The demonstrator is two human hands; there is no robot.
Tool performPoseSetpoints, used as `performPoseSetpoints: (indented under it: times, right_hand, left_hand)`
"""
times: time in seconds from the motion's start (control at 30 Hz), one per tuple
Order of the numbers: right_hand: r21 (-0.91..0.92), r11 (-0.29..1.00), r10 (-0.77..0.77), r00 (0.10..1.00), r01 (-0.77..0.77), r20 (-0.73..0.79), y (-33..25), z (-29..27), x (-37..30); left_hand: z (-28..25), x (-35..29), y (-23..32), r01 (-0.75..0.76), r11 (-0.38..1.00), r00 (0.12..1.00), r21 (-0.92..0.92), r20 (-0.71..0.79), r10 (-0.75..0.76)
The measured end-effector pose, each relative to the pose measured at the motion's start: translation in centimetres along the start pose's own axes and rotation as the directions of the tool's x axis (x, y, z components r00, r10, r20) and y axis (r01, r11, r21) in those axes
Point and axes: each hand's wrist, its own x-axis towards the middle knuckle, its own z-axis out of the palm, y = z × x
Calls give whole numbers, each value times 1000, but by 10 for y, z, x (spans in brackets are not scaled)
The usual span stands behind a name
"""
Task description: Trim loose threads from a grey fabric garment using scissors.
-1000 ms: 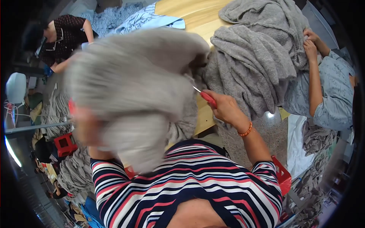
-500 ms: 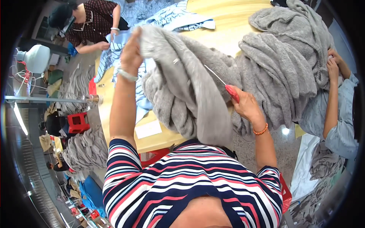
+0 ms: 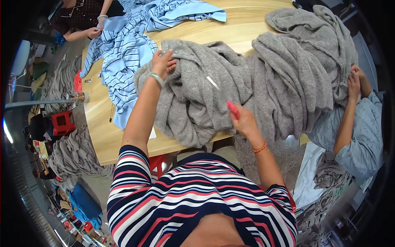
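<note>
A long heap of grey-brown knitted fabric [image 3: 193, 94] lies in folds across the table's near side. My left hand [image 3: 163, 64] rests on its far left part, with the fingers apart on the cloth. In my right hand [image 3: 246, 123] is a red-handled tool [image 3: 233, 110] with a thin, pale metal shaft, partly blurred. Its shaft points up and left over the folds, and I cannot tell whether its tip touches them. My right hand is just in front of the heap, near the table's front edge.
Blue striped knitwear [image 3: 123, 61] lies on the wooden table [image 3: 96, 136] to the left. Someone at the far left handles it. At the right, another person's hands [image 3: 355, 80] hold the grey fabric's end. A red stool [image 3: 63, 123] and more grey piles stand on the left floor.
My left hand has come down from holding a raised flap of grey fabric, which now lies on the heap. My right hand with the tool has moved slightly left and down in the picture.
</note>
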Motion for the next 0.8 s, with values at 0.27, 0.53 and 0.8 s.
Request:
performPoseSetpoints:
  times: [0.27,0.53,0.8]
  right_hand:
    - [159,983,-114,986,94,120,12,77,24]
    - [167,983,-159,822,79,547,3,12,-2]
    - [62,985,-160,723,160,672,11,-13,-42]
  left_hand:
    - [3,61,-31,-11,999,987,50,-161,18]
    - [-45,40,20,-197,976,980,-96,-55,192]
    - [-64,6,-14,-254,925,922,283,-219,321]
